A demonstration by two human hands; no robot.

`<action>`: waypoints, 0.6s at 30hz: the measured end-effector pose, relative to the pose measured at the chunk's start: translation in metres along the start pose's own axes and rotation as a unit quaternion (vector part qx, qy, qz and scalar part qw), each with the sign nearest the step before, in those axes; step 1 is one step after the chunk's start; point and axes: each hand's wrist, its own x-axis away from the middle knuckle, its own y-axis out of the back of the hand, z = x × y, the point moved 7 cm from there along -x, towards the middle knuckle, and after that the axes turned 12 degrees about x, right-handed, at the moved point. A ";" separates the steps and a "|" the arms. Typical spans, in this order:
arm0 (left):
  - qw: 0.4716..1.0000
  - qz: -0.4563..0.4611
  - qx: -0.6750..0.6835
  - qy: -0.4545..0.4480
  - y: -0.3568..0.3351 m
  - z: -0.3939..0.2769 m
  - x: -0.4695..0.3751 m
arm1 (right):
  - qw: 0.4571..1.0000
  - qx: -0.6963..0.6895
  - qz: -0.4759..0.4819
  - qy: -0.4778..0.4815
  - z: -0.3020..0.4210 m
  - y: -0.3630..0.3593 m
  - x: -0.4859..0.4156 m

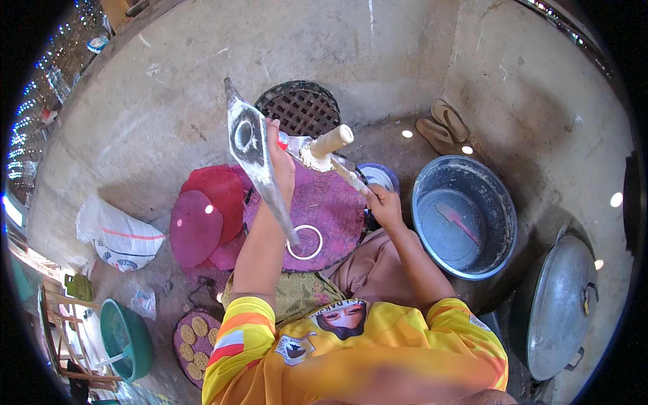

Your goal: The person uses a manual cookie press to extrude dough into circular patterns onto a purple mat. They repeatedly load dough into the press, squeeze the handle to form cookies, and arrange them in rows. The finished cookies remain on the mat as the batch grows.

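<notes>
My left hand (pixel 281 162) grips a long, pointed wooden press body (pixel 264 174), whitened around the round hole in its middle. A red piece (pixel 282 140) shows beside the fingers. My right hand (pixel 386 205) holds one end of a second wooden bar, from which a cylindrical plunger (pixel 331 142) sticks out. Pale dough clings around the plunger's base. The plunger stands apart from the hole. Below both hands lies a round purple mat (pixel 329 212) with a dark rim, and a white ring (pixel 321 243) rests near its front edge.
On the right are a dark basin (pixel 419 223) holding a spatula (pixel 458 223) and a large metal lid (pixel 562 309). Sandals (pixel 444 126) and a lattice basket (pixel 298 109) are by the wall. Leftward are red-purple mats (pixel 197 228), a sack (pixel 126 243), noodle cakes (pixel 200 326) and a green basin (pixel 114 334).
</notes>
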 end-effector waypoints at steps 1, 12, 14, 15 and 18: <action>0.998 -0.008 -0.055 0.001 0.001 0.001 0.005 | 1.000 -0.023 0.006 -0.020 0.000 -0.005 0.004; 0.965 0.030 -0.241 -0.102 0.012 -0.005 0.031 | 0.966 -0.219 0.084 -0.105 0.031 -0.036 0.016; 0.967 0.030 -0.229 -0.105 0.016 -0.005 0.030 | 0.947 -0.269 0.125 -0.125 0.036 -0.042 0.016; 0.968 0.028 -0.224 -0.107 0.018 -0.006 0.030 | 0.948 -0.255 0.132 -0.135 0.037 -0.042 0.015; 0.975 0.016 -0.194 -0.108 0.027 -0.003 0.028 | 0.946 -0.262 0.145 -0.126 0.046 -0.041 0.009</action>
